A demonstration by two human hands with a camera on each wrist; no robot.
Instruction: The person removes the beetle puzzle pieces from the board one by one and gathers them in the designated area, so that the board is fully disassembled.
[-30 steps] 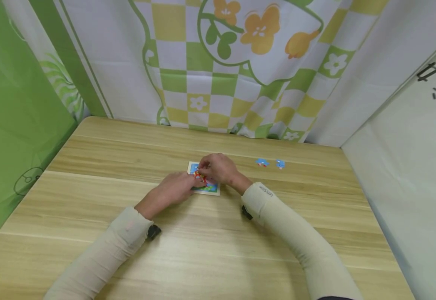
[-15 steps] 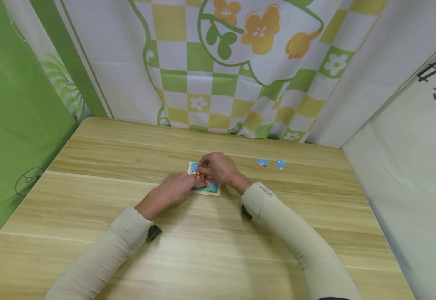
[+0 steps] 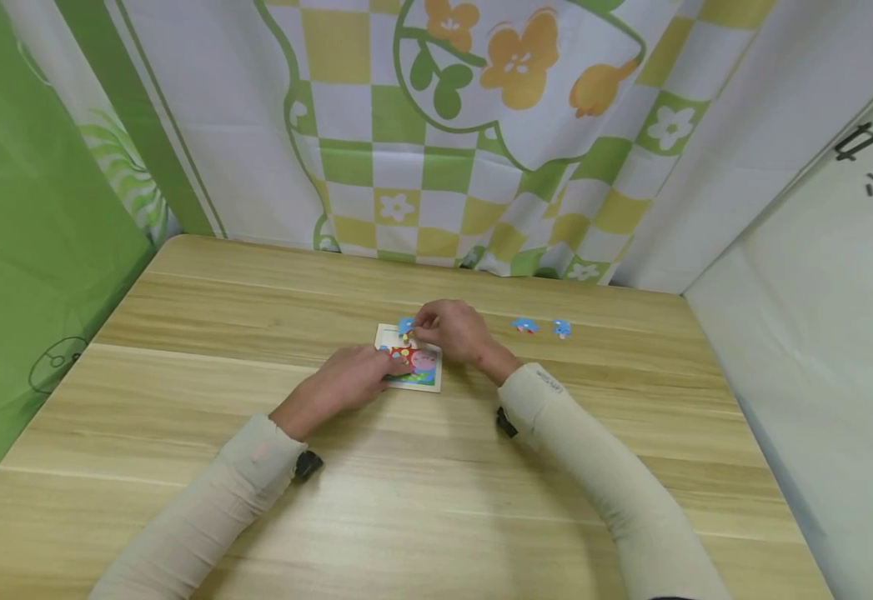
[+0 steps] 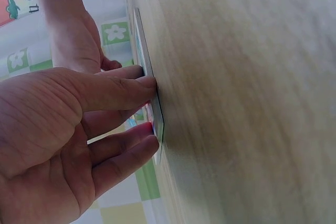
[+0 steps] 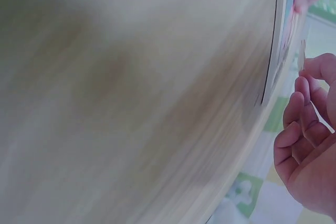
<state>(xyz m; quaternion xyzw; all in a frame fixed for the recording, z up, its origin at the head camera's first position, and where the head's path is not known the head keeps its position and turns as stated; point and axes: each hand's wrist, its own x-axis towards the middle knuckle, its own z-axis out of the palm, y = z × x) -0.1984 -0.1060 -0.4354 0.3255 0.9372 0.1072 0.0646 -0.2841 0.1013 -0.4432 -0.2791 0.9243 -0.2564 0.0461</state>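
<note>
A small jigsaw puzzle board [image 3: 386, 337] with a pale frame lies on the table. Red, pink, blue and green pieces fill its near part, while bare pale backing shows in its far part. My left hand [image 3: 349, 372] rests on the board's left side, its fairly straight fingers pressing the pieces in the left wrist view. Between thumb and forefinger my right hand [image 3: 454, 329] pinches a blue puzzle piece [image 3: 405, 326] over the board's far edge. The right wrist view shows this thin piece [image 5: 302, 57] edge-on, raised off the board; the other fingers are loosely curled.
Two loose blue puzzle pieces, one [image 3: 525, 325] beside the other [image 3: 562, 329], lie to the right of the board. Behind the wooden table [image 3: 406, 500] hangs a checked curtain [image 3: 436, 167]. A green sheet [image 3: 38, 233] stands left, a white one [image 3: 841, 333] right.
My right hand has lifted the blue piece from the board's far part and moved slightly right and away, exposing pale backing. The left hand has stayed put.
</note>
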